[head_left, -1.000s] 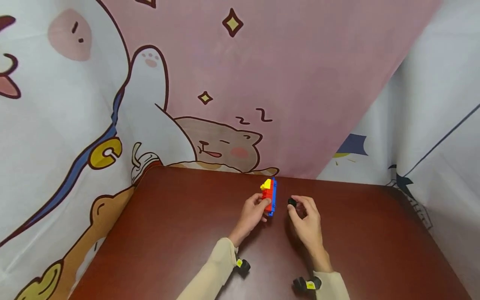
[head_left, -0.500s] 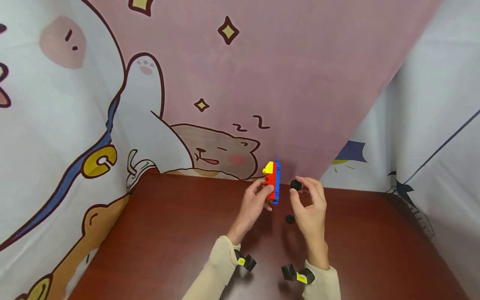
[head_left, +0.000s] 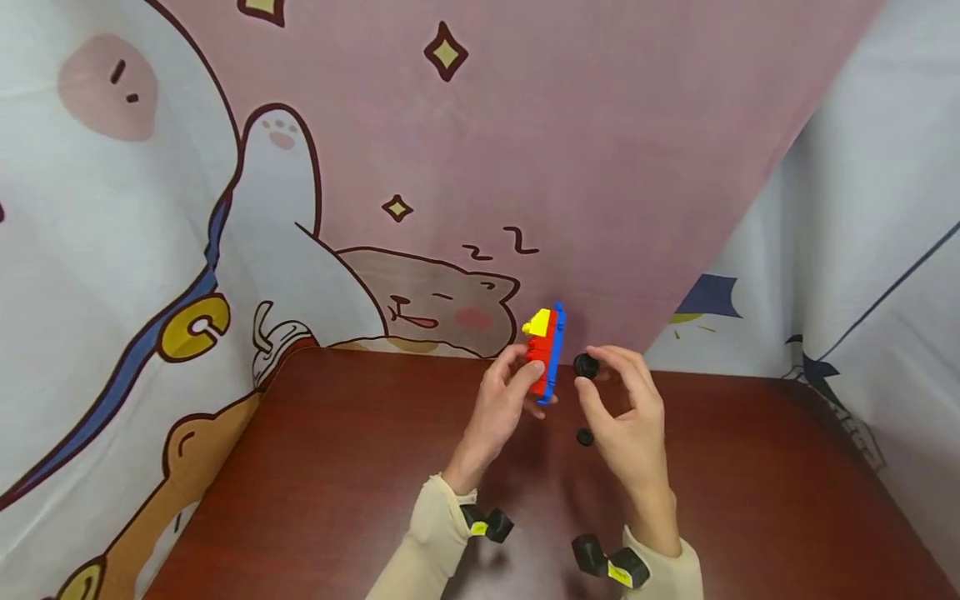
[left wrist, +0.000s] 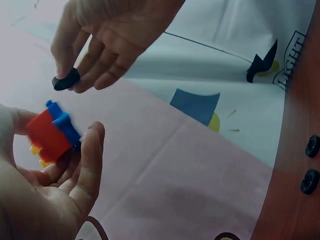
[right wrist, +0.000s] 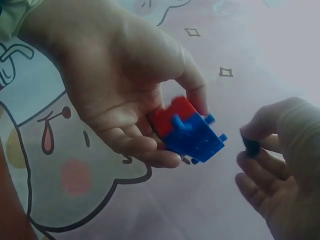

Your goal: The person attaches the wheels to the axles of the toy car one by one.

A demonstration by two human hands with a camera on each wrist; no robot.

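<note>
My left hand [head_left: 491,412] grips a toy brick car body [head_left: 551,354], raised above the back of the table. It has red and yellow bricks on a blue base, with small blue pegs along the base's sides in the right wrist view. Just to its right, my right hand [head_left: 630,433] pinches a black toy wheel [head_left: 586,366] between thumb and fingertips. A narrow gap separates wheel and car body [left wrist: 50,135] in the left wrist view. The pegged blue side faces the wheel [right wrist: 250,144].
Loose black wheels lie on the brown table [head_left: 322,467]: a wheel [head_left: 585,437] shows below the hands, and the left wrist view has an upper wheel [left wrist: 313,146] and a lower wheel [left wrist: 310,181]. A printed cartoon curtain [head_left: 600,167] rises behind the table.
Both hands have risen with the car body and wheel, which now stand closer together. A loose wheel on the table has come into sight below the right hand.
</note>
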